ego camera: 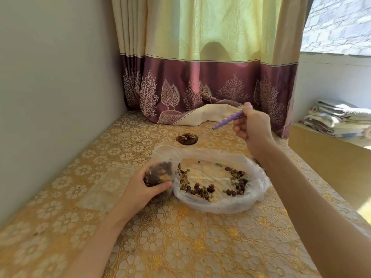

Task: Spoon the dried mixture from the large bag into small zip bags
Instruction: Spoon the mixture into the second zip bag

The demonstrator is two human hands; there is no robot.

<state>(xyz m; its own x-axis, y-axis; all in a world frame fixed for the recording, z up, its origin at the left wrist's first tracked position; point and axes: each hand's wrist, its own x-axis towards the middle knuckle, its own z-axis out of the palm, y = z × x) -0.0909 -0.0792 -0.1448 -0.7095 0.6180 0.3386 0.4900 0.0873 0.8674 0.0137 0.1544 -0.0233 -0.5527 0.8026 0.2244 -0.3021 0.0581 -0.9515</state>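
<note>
Heaped load of dried brown and tan mixture riding in the bowl of a metal spoon with a twisted lilac handle, held level above the bench, just beyond the far rim of the large bag. Large crumpled clear plastic bag lying open and flat on the bench, nearly spent: only a thin ring of dark red and green pieces scattered round its floor. Small clear zip bag, already well filled, standing at the large bag's left edge, mouth raised toward the spoon.

Right hand gripping the lilac handle, fingers curled round its end. Left hand wrapped round the small bag's body, thumb across the front, grip closed on it.

Step in hand, by the look of it: carrying a full spoonful to the small bag. Next move likely calls for bringing the spoon bowl back over the bag's mouth, then tipping slowly; mouth looks slack, so some spill risk.

All resting on a bench covered in yellow floral lace-pattern cloth, plum-bordered cream curtain behind.
</note>
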